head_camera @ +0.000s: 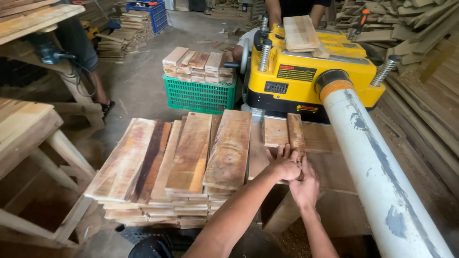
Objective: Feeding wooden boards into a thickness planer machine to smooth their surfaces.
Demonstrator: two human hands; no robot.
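Wooden boards, two short ones [284, 132] lying side by side, rest on the outfeed table [330, 167] of a yellow thickness planer [311, 76], their long axes running straight from the worker toward the machine's mouth. Both bare hands lie flat on the near ends: the left hand [283, 165] with fingers spread wide across the board ends, the right hand [304, 186] just behind and partly under it, fingers extended rather than curled. Neither hand grips anything; they press palm-down. The boards sit directly ahead of the fingertips, between hands and planer, with the left hand the nearer. A white dust pipe [377, 177] slants across the right. Stacked planks [177, 162] stand to the left, beyond them a green crate [198, 95] heaped with offcuts. Another person stands behind the machine.
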